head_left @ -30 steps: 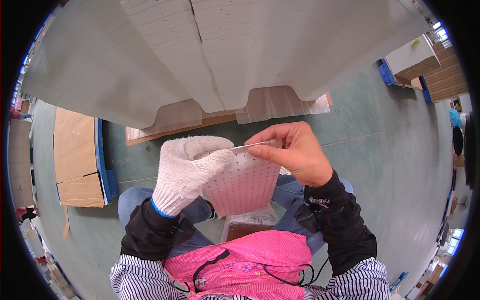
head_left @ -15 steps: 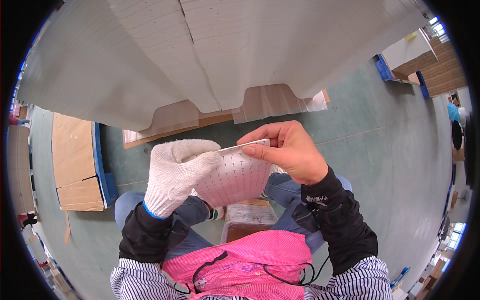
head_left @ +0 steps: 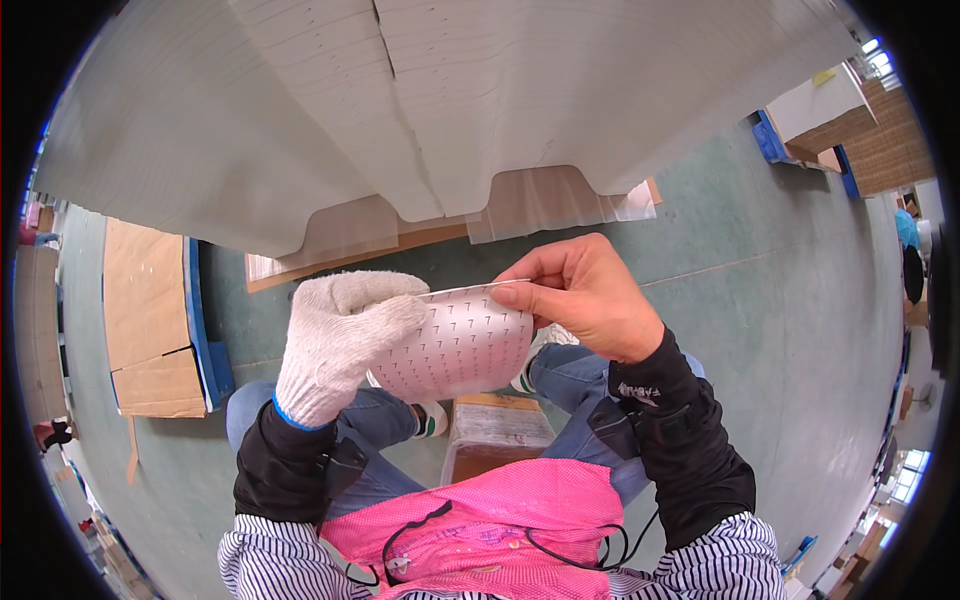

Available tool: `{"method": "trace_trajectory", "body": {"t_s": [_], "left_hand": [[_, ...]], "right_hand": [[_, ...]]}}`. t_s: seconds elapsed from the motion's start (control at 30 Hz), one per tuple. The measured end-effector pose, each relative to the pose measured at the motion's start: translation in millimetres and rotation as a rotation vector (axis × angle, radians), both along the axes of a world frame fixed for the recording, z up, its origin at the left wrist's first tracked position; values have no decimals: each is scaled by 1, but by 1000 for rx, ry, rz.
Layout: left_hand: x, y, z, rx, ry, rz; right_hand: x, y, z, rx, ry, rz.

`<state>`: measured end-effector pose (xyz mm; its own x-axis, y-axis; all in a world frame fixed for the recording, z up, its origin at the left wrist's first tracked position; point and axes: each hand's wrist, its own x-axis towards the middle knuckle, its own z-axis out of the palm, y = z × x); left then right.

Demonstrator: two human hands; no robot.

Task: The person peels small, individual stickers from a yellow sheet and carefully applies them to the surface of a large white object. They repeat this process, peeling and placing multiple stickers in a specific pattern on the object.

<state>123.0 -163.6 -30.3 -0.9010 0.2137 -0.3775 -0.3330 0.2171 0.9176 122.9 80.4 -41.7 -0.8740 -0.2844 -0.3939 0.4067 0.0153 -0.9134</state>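
Observation:
A white sheet [head_left: 462,348] with rows of small identical black printed marks hangs between my hands, slightly curved. It looks like a sheet of labels. My left hand [head_left: 345,335], in a white knit glove, grips its upper left side between thumb and fingers. At the upper right corner my bare right hand [head_left: 598,305] pinches the edge between thumb and forefinger. Beyond both hands rises a tall white stack of layered sheets [head_left: 440,100], with two notches along its lower edge.
Clear film [head_left: 540,205] and brown board lie under the stack. To the left, a cardboard-covered pile [head_left: 150,310] rests on a blue pallet [head_left: 212,370]. A wrapped box [head_left: 495,430] sits between my legs. At the far right stands another pallet load [head_left: 815,100].
Both hands have shifted slightly, the left one a little to the left. The sheet's lower edge has come up, and the sheet is more curved. Both hands keep their hold.

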Motion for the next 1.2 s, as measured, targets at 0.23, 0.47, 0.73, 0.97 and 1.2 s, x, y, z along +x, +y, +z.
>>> {"method": "trace_trajectory", "body": {"t_s": [0.23,0.47,0.73,0.97,1.2], "left_hand": [[1,4,2,-19,12,6],[-4,3,3,-62,34,-24],[-2,2,6,-1,0,-36],[-3,-2,5,2,59,-87],[-4,-3,4,-22,41,-7]], "right_hand": [[-1,0,-1,82,53,14],[-1,9,-1,95,154,-54],[-4,14,2,36,109,-30],[-5,14,3,55,128,-27],[-5,13,2,19,161,-47]]}}
